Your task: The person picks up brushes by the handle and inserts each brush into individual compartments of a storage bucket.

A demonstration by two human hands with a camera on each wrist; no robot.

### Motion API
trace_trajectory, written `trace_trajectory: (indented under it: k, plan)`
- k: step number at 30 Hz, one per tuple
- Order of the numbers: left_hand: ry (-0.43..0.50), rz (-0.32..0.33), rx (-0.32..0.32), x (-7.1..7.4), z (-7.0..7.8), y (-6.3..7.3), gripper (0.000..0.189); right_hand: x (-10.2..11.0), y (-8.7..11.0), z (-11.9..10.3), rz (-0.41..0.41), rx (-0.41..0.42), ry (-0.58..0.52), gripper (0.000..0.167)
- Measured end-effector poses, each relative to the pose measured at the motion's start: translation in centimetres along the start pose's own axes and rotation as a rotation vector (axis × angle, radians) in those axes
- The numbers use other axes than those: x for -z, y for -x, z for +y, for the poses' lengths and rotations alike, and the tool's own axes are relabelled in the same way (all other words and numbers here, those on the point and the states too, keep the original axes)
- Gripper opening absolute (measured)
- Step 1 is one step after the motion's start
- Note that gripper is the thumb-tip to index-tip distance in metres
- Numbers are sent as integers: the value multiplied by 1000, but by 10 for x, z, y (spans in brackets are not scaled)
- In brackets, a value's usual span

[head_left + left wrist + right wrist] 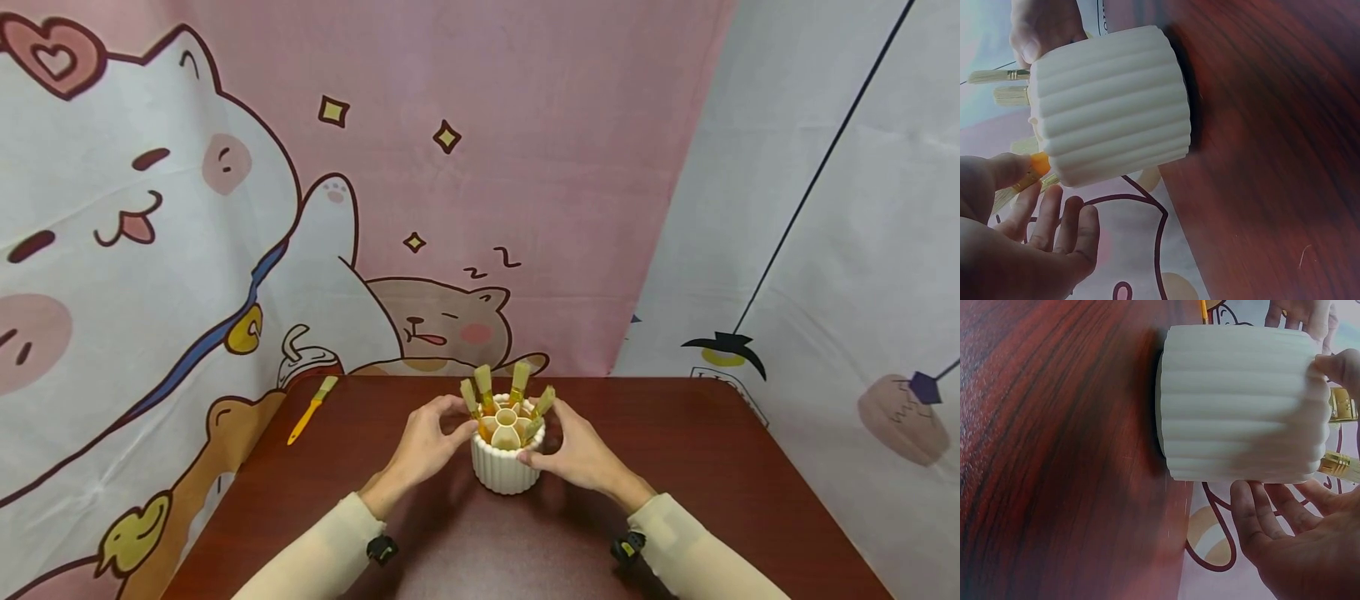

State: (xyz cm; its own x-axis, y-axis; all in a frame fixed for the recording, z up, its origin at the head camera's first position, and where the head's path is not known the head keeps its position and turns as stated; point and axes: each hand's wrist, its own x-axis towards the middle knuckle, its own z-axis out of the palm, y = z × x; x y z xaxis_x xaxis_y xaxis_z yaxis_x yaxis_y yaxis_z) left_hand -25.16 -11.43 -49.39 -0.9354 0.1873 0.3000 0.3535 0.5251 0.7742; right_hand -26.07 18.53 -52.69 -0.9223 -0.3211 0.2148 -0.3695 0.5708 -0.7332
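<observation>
A white ribbed pot stands upright on the table, its top divided into petal-shaped compartments around a round centre. Several bristle brushes stand in it, bristles up. At the pot's left side, my left hand pinches a brush by its orange part between thumb and index finger, just above the rim. The other left fingers are spread loosely beside the pot. My right hand grips the pot from the right, thumb on the near rim and fingers along the far side.
Another brush with a yellow handle lies on the dark red-brown table at the far left. A cartoon-printed cloth hangs behind and beside the table. Both sleeves reach in from the near edge.
</observation>
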Motion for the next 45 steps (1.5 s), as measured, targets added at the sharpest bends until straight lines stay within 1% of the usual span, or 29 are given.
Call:
trace_trajectory:
  k: [5,7,15,21,27,34,38,42,45]
  plan:
    - [-35,-2,14,1,-1,1,25,0,0,-1,1,-3,6,100]
    - [-34,-7,18,1,-2,2,25,0,0,-1,0,-5,2,100]
    - [58,-42,2,-3,-5,5,23,0,1,-2,-1,-4,-5,100]
    - [55,-41,10,-5,-7,7,27,0,1,-2,-1,-2,-11,101]
    - [45,-42,-1,-4,-6,6,31,0,1,-1,1,-8,-8,103]
    - [41,-32,0,0,-8,6,34,1,1,0,-5,-1,-11,104]
    - [39,-40,-7,5,-9,8,37,1,1,-1,-8,-3,-4,106]
    - [11,-35,-8,11,-11,10,38,2,1,-2,-11,-11,9,108]
    - [-21,-15,-12,16,-15,10,38,2,0,-2,-19,-20,12,109]
